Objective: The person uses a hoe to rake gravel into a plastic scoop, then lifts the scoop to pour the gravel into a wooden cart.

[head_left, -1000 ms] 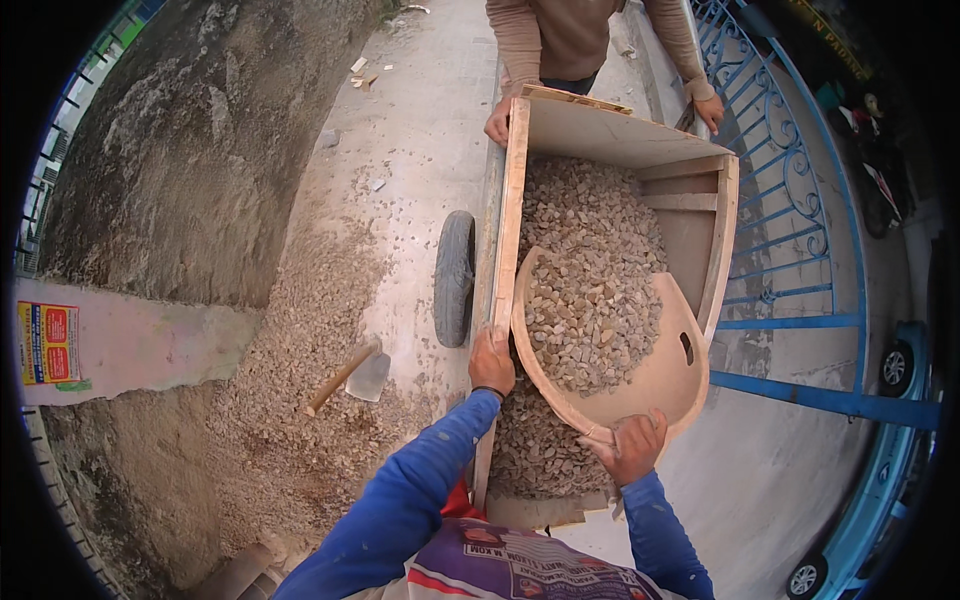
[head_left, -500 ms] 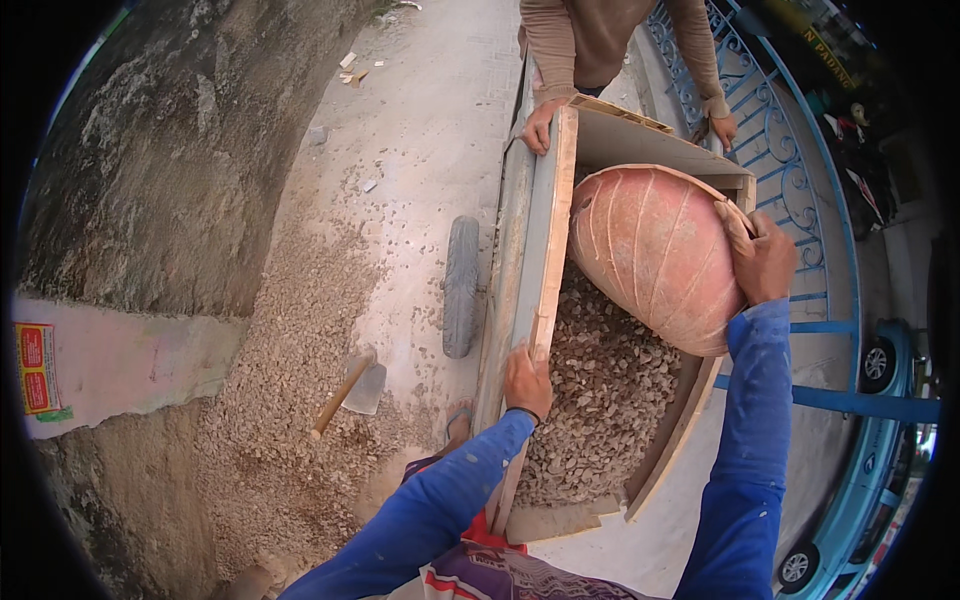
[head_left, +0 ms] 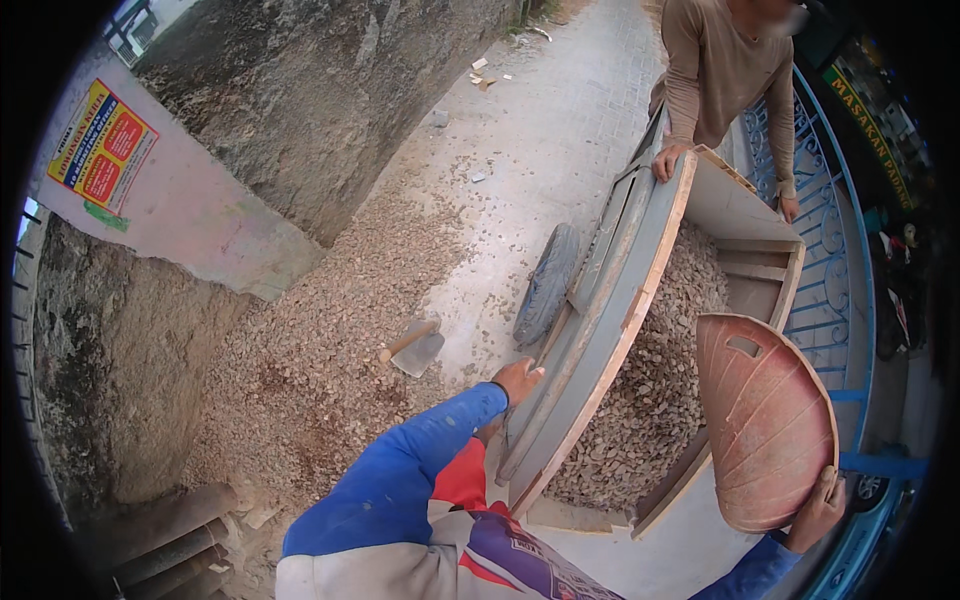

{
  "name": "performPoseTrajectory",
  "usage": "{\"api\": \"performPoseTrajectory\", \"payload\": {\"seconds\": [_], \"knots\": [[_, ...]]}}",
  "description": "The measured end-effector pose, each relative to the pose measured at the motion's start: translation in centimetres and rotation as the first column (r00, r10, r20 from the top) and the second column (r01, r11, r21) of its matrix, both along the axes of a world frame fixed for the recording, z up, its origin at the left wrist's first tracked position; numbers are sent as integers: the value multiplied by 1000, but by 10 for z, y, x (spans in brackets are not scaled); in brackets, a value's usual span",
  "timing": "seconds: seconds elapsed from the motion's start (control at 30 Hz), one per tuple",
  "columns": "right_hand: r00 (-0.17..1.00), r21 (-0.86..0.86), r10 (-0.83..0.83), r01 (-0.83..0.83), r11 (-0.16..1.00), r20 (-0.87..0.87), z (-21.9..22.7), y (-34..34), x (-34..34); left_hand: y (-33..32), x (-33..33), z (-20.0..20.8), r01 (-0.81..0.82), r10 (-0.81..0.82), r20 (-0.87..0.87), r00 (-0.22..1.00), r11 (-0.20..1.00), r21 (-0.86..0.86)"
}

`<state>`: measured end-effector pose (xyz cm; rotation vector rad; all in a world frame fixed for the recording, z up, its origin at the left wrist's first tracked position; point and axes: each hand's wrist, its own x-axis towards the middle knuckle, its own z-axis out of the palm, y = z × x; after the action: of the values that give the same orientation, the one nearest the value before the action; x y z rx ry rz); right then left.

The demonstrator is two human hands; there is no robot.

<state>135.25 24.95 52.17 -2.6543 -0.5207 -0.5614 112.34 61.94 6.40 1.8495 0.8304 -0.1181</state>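
Note:
My right hand [head_left: 820,512] grips the rim of a dusty red ribbed basket [head_left: 768,430] with a slot near its edge. The basket is tipped on its side over the right edge of a wooden-sided cart [head_left: 625,345]. Grey gravel [head_left: 640,420] fills the cart's bed. Off the cart's left side, my left hand [head_left: 518,382] has its fingers partly apart, with nothing seen in it.
A co-worker [head_left: 722,75] stands at the cart's far end, one hand on its corner. A dark tire [head_left: 547,285] is beside the cart. A wooden-handled hoe [head_left: 415,350] lies on a gravel pile [head_left: 310,370] by a rough wall. A blue fence [head_left: 825,260] runs along the right.
The basket has come away from over the gravel to the cart's right side, still in my right hand. My left hand has let go of the cart's edge. The view has swung left.

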Motion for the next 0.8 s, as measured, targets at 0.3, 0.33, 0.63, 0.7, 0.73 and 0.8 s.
{"api": "performPoseTrajectory", "payload": {"seconds": [0.3,0.33,0.63,0.7,0.73,0.8], "knots": [[959,177,281,-285,942,46,-14,-74,-210,-162,-618,-110,-492,322,-839,439,867,76],[941,163,335,-337,927,45,-16,-77,-230,-194,-636,-110,-578,325,-842,430,815,19],[321,15,946,-947,322,-36,-66,34,-427,-223,-632,-9,-889,810,-450,376,179,-421],[263,5,957,-964,266,-126,-91,49,-476,-199,-621,46,-831,841,-348,413,192,-522],[256,-28,956,-967,254,-143,-105,55,-498,-188,-617,74,-660,789,-314,529,150,-736],[224,-45,956,-975,219,-189,-148,62,-537,-177,-623,124,-451,716,-245,653,108,-886]]}}
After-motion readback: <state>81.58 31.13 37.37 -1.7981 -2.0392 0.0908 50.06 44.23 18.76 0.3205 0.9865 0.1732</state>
